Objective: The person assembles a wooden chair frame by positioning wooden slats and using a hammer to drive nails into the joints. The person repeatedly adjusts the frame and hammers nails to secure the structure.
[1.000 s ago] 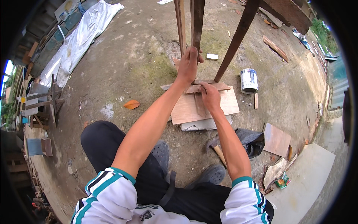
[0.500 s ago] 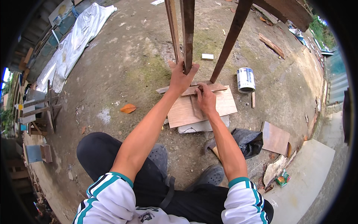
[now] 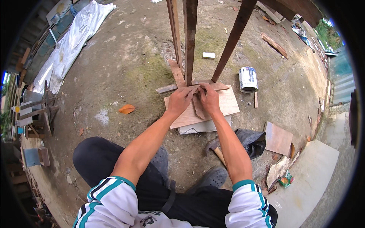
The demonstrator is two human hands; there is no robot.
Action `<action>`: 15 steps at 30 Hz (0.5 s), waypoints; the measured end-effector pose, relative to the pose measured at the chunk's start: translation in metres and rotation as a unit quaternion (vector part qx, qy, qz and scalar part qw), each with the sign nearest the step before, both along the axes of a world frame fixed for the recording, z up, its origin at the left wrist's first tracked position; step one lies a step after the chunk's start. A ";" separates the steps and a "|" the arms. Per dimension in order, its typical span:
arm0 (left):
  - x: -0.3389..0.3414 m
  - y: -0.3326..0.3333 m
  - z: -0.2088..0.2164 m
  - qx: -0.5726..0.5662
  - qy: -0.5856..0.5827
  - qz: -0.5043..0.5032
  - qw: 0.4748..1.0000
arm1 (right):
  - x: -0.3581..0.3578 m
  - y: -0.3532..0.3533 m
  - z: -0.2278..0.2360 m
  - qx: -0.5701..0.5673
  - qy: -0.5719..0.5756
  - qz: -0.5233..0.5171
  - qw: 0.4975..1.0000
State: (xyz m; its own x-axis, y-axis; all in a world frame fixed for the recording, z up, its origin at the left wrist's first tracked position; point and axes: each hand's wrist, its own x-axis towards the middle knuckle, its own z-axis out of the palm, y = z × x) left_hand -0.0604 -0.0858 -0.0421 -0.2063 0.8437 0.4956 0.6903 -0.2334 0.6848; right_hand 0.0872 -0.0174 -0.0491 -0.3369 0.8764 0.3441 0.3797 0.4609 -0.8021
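Observation:
Wooden slats cross at the foot of a dark upright post (image 3: 189,41), above a light plywood board (image 3: 229,106). My left hand (image 3: 180,100) lies over the crosspiece (image 3: 165,89) with its fingers bent onto the wood. Close beside it, my right hand (image 3: 209,99) grips the same crosspiece with curled fingers. The fingertips of both hands nearly meet just below the post's foot, covering the joint. A short slat (image 3: 198,108) runs toward me from between the hands, and another slat (image 3: 176,72) slants away behind the left hand.
A slanting leg (image 3: 234,41) stands right of the post. The plywood rests on a pale block (image 3: 205,127). Nearer me lie a hammer (image 3: 218,154) and a black bag (image 3: 253,142). To the right are a paint can (image 3: 248,79) and a square board (image 3: 278,137).
My left hand has let go of the upright post and come down to the crosspiece beside my right hand. The right hand has shifted slightly. The hammer's head now shows more.

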 end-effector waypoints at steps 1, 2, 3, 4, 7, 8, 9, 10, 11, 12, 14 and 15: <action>0.001 0.002 0.002 -0.014 0.001 -0.012 1.000 | 0.001 0.000 0.000 0.001 -0.006 -0.005 1.000; 0.003 0.005 0.003 -0.028 0.001 -0.024 0.999 | 0.002 0.000 0.000 0.002 -0.012 -0.009 1.000; 0.004 0.008 0.005 -0.042 0.002 -0.036 0.998 | 0.002 0.000 0.001 0.000 0.000 -0.004 1.000; 0.004 0.010 0.007 -0.075 -0.002 -0.039 0.996 | 0.002 0.000 0.002 -0.002 0.011 0.000 1.000; -0.002 0.019 0.009 -0.144 -0.003 -0.051 0.988 | 0.002 0.001 0.002 -0.015 0.044 0.022 0.999; -0.005 0.023 0.010 -0.148 0.005 -0.058 0.987 | 0.002 0.001 0.002 -0.020 0.054 0.030 0.998; -0.006 0.024 0.012 -0.155 0.011 -0.065 0.986 | 0.002 0.000 0.003 -0.025 0.058 0.042 0.997; -0.006 0.025 0.014 -0.165 -0.015 -0.063 0.984 | 0.003 -0.001 0.004 -0.030 0.062 0.054 0.996; -0.006 0.025 0.016 -0.175 -0.041 -0.060 0.982 | 0.003 -0.002 0.005 -0.035 0.066 0.067 0.995; -0.005 0.026 0.018 -0.183 -0.067 -0.059 0.979 | 0.005 -0.001 0.005 -0.034 0.061 0.074 0.995; -0.004 0.025 0.021 -0.175 -0.074 -0.070 0.979 | 0.008 0.001 0.006 -0.032 0.051 0.087 0.994; -0.005 0.025 0.021 -0.175 -0.073 -0.071 0.979 | 0.009 0.002 0.007 -0.028 0.038 0.096 0.994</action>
